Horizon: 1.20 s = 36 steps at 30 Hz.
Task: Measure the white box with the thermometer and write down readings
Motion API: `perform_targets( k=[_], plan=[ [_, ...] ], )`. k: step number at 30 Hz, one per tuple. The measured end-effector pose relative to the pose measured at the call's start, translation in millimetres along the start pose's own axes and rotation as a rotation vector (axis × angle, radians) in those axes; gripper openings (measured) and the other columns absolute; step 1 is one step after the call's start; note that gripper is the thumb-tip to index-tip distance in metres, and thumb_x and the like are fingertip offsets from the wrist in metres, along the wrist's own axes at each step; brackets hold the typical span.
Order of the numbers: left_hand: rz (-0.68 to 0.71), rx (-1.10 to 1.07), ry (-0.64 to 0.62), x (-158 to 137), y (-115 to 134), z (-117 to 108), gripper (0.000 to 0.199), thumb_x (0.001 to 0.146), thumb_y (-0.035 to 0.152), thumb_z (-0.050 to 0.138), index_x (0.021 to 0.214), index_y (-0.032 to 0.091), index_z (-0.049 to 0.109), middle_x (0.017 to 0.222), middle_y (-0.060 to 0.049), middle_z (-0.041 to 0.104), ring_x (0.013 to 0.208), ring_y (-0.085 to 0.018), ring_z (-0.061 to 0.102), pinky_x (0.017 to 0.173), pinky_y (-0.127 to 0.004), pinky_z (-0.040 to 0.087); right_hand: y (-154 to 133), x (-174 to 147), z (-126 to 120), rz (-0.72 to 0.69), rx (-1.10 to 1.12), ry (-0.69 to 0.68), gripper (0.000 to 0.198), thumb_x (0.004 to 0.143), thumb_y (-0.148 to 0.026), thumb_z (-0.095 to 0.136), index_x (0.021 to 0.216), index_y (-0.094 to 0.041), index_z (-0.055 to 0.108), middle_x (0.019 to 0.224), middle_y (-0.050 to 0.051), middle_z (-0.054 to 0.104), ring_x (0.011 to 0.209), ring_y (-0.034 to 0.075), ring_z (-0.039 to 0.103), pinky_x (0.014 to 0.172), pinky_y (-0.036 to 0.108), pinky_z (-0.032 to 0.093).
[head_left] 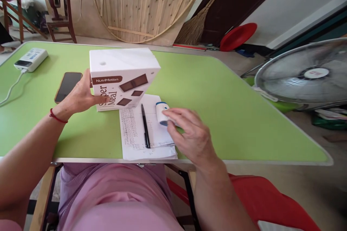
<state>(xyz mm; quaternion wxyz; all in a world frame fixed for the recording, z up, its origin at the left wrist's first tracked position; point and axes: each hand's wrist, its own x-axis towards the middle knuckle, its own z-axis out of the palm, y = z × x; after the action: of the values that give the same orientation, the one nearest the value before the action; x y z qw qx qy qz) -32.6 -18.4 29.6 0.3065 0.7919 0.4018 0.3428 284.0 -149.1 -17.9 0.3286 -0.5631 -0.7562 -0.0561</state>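
My left hand [81, 94] is closed around the left side of a white NutriMotion box [127, 75] with brown print, its thumb across the front. The box is tilted above the green table, over the top of some written papers [159, 151]. On these papers lies a black pen [145, 126]. Just right of the pen is a small white device with blue ends [161, 113]; its kind is unclear. My right hand [191, 130] has thumb and index finger at the device's right edge, pinching it as far as I can see. The other fingers are curled and slightly blurred.
A dark-screened phone [68, 86] lies left of the box on the green table [244, 126]. Farther left is a white power bank [31, 60] with a cable [12, 88]. A large fan [309, 72] stands beyond the table's right edge. Behind are a broom [199, 23] and a chair [58, 18].
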Motion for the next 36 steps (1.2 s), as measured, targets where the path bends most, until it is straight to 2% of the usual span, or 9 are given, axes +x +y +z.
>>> perform_targets(
  k=[5, 9, 13, 15, 17, 21, 25, 29, 36],
  plan=[
    [0.023, 0.023, -0.069, 1.5, -1.7, -0.6, 0.071, 0.073, 0.05, 0.082, 0.13, 0.017, 0.055, 0.135, -0.014, 0.06, 0.131, -0.035, 0.053, 0.107, -0.052, 0.047, -27.4, 9.6, 11.7, -0.009, 0.042, -0.219, 0.032, 0.101, -0.026, 0.046, 0.119, -0.02, 0.073, 0.097, 0.011, 0.075, 0.082, 0.024, 0.071, 0.071, 0.037, 0.057],
    [0.037, 0.065, -0.033, -2.7, 9.6, -3.1, 0.092, 0.069, 0.059, 0.084, 0.139, 0.016, 0.044, 0.142, -0.017, 0.054, 0.134, -0.037, 0.049, 0.11, -0.051, 0.043, -38.9, 13.4, 22.5, 0.081, -0.125, -0.322, 0.033, 0.098, -0.029, 0.054, 0.126, -0.021, 0.07, 0.093, 0.013, 0.072, 0.073, 0.025, 0.067, 0.058, 0.033, 0.049],
    [0.158, 0.127, 0.343, -13.1, 30.0, -5.9, 0.093, 0.076, 0.068, 0.076, 0.144, 0.022, 0.032, 0.141, -0.012, 0.05, 0.124, -0.029, 0.051, 0.097, -0.041, 0.047, -42.5, 12.6, 27.4, 0.096, -0.134, -0.334, 0.041, 0.093, -0.019, 0.049, 0.129, -0.022, 0.068, 0.087, 0.01, 0.069, 0.066, 0.021, 0.062, 0.054, 0.03, 0.044],
    [0.381, 0.176, 0.593, -19.8, 40.1, -4.4, 0.067, 0.078, 0.063, 0.075, 0.125, 0.023, 0.048, 0.114, -0.003, 0.058, 0.096, -0.019, 0.056, 0.078, -0.035, 0.047, -39.6, 10.6, 25.8, 0.096, -0.058, -0.3, 0.044, 0.091, -0.017, 0.046, 0.127, -0.023, 0.07, 0.081, 0.007, 0.067, 0.064, 0.019, 0.06, 0.057, 0.03, 0.046],
    [0.602, 0.224, 0.626, -26.5, 49.3, 1.2, 0.033, 0.084, 0.046, 0.074, 0.099, 0.023, 0.055, 0.082, 0.003, 0.053, 0.068, -0.011, 0.048, 0.061, -0.03, 0.04, -34.9, 7.5, 21.2, 0.103, 0.077, -0.236, 0.042, 0.092, -0.018, 0.044, 0.124, -0.022, 0.071, 0.078, 0.006, 0.066, 0.066, 0.019, 0.06, 0.062, 0.033, 0.05],
    [0.714, 0.297, 0.077, -33.8, 62.4, 20.6, 0.004, 0.094, 0.02, 0.059, 0.093, 0.021, 0.063, 0.073, 0.001, 0.065, 0.057, -0.011, 0.054, 0.055, -0.027, 0.041, -27.6, -0.6, 8.6, 0.164, 0.419, -0.083, 0.039, 0.095, -0.019, 0.043, 0.127, -0.021, 0.064, 0.091, 0.006, 0.066, 0.079, 0.02, 0.065, 0.076, 0.038, 0.055],
    [0.495, 0.273, -0.539, -31.6, 62.2, 32.2, 0.033, 0.093, 0.015, 0.051, 0.118, 0.014, 0.073, 0.067, -0.004, 0.071, 0.052, -0.014, 0.057, 0.051, -0.027, 0.038, -30.1, -5.0, 4.9, 0.281, 0.731, 0.071, 0.033, 0.089, -0.033, 0.067, 0.119, -0.027, 0.057, 0.09, 0.003, 0.064, 0.085, 0.021, 0.066, 0.078, 0.039, 0.056],
    [0.388, 0.264, -0.738, -30.6, 58.5, 31.5, 0.052, 0.083, 0.006, 0.051, 0.13, 0.014, 0.07, 0.046, 0.004, 0.053, 0.041, -0.014, 0.042, 0.047, -0.027, 0.032, -39.1, -4.9, 10.0, 0.345, 0.888, 0.234, 0.029, 0.091, -0.055, 0.066, 0.091, -0.026, 0.06, 0.07, -0.002, 0.056, 0.065, 0.017, 0.058, 0.067, 0.035, 0.051],
    [0.281, 0.365, -0.913, -30.8, 65.1, 35.8, 0.056, 0.084, 0.01, 0.054, 0.138, 0.02, 0.065, 0.044, 0.006, 0.047, 0.039, -0.014, 0.038, 0.048, -0.027, 0.031, -47.1, -11.4, 16.9, 0.5, 1.066, -0.001, 0.033, 0.094, -0.047, 0.057, 0.107, -0.022, 0.074, 0.088, 0.004, 0.073, 0.078, 0.02, 0.068, 0.076, 0.039, 0.058]
  ],
)
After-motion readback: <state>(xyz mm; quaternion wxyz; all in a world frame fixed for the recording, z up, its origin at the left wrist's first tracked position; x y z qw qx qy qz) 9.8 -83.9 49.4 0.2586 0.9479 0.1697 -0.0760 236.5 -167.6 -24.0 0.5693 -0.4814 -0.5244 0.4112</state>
